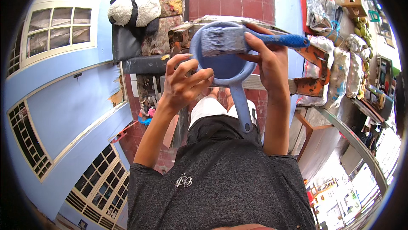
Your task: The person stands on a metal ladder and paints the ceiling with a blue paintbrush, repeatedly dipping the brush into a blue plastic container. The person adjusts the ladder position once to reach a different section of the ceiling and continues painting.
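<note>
Blue dipper [235, 82]: contents unclear | right hand [270, 56]: gripping paintbrush [231, 39] above | left hand [178, 81]: half-curled, hold unclear

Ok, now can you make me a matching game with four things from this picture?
Things:
1. paintbrush
2. dipper
3. panda toy
4. shirt

Clues:
A. dark grey
B. plain blue, with a round bowl
C. gripped by the right hand
D. black and white and fluffy

Right pairs: 1-C, 2-B, 3-D, 4-A
</note>
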A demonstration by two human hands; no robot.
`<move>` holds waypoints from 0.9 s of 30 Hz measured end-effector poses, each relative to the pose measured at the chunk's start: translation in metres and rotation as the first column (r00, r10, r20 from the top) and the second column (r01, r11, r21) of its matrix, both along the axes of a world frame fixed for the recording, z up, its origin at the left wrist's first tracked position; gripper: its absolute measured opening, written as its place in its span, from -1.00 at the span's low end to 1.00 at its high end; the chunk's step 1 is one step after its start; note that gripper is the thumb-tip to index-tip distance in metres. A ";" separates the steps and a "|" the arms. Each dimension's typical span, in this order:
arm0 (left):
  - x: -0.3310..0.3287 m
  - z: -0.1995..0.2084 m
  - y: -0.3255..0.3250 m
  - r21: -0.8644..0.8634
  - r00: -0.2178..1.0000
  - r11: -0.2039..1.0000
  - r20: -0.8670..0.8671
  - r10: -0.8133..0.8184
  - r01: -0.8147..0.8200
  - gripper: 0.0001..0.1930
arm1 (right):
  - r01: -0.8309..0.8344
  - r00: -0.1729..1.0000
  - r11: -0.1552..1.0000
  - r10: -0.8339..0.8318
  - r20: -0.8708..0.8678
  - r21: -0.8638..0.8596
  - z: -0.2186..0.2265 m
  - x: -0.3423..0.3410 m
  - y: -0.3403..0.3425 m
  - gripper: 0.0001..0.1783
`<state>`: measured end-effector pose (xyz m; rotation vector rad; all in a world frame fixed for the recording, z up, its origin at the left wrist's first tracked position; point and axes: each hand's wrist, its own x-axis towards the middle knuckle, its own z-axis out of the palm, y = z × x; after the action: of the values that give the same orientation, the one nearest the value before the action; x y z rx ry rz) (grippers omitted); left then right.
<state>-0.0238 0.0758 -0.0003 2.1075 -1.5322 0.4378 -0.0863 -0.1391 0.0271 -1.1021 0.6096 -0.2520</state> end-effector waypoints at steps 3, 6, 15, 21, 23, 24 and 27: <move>0.001 -0.006 0.002 -0.032 1.000 0.999 0.003 -0.018 0.018 -0.91 | 0.082 0.995 0.993 -0.087 0.058 0.084 0.005 -0.012 -0.012 -0.56; -0.001 -0.004 -0.001 -0.018 0.998 0.998 -0.008 0.061 -0.061 -0.89 | 0.129 0.979 0.985 -0.144 0.142 0.112 0.011 -0.024 -0.025 -0.56; -0.002 0.005 -0.009 -0.071 0.997 0.996 -0.073 0.040 -0.046 -0.69 | 0.515 0.673 0.856 -0.379 0.635 -0.036 0.138 -0.060 -0.088 -0.59; -0.003 0.010 -0.019 -0.071 0.993 0.996 -0.111 0.044 -0.052 -0.78 | 0.763 0.351 0.616 -0.141 0.926 -0.195 0.271 -0.069 -0.146 -0.58; -0.003 0.003 -0.013 -0.092 0.996 0.994 -0.074 0.055 -0.062 -0.83 | 0.749 0.360 0.625 -0.107 0.927 -0.219 0.278 -0.060 -0.145 -0.58; 0.000 0.001 -0.015 -0.104 0.997 0.992 -0.054 0.064 -0.069 -0.85 | 0.735 0.376 0.625 -0.053 0.925 -0.263 0.281 -0.055 -0.144 -0.58; -0.002 -0.003 -0.019 -0.109 0.996 0.990 0.003 0.092 -0.091 -0.88 | 0.563 0.611 0.640 0.105 0.785 -0.523 0.238 -0.045 -0.137 -0.58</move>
<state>-0.0254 0.0568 -0.0032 2.0991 -1.3872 0.5505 -0.1316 -0.2764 0.2649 -1.5296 -0.1894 -1.2762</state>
